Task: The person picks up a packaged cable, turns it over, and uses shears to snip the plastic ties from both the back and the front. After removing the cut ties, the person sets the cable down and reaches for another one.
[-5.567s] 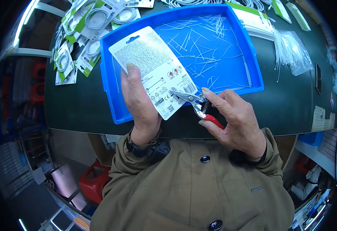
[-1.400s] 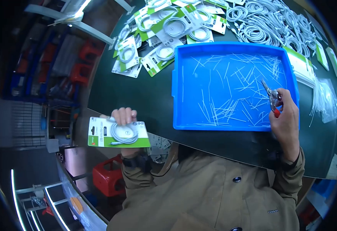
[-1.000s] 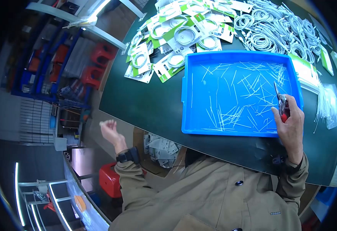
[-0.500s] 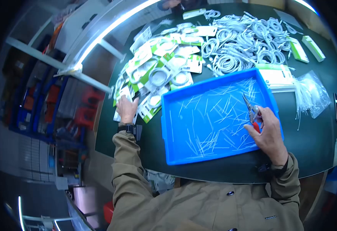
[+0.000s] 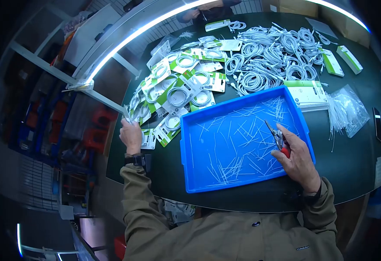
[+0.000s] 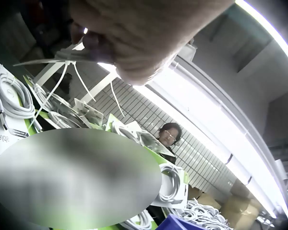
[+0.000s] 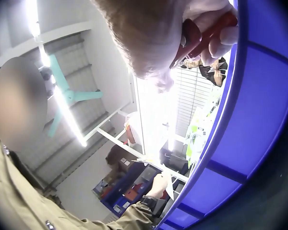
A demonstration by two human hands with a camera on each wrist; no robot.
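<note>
My left hand point(image 5: 131, 135) pinches a carded cable pack at the left edge of the pile; the white card point(image 7: 169, 184) shows in the right wrist view. In the left wrist view that card is nearly edge-on, with thin white strips hanging by it. My right hand point(image 5: 300, 161) grips red-handled snips point(image 5: 276, 135), blades pointing away over the right side of the blue tray point(image 5: 183, 150). Inside the tray lie many thin white strips point(image 5: 225, 169), which look like cable tie offcuts. The red handle point(image 7: 213, 36) also shows between the fingers in the right wrist view.
Carded cable packs point(image 5: 177, 96) are heaped behind the tray's left side. Loose coiled cables point(image 5: 260, 65) form a pile at the back. Stacked cards point(image 5: 305, 93), a bag of cable ties point(image 5: 351, 111) and a phone point(image 5: 377, 124) are at right. Another person's hand point(image 5: 192, 15) is across the table.
Earlier the snips were at a card over the tray. The left hand carried a pack off left, came back without it, reached the pile and now pinches another. The right hand keeps the snips.
</note>
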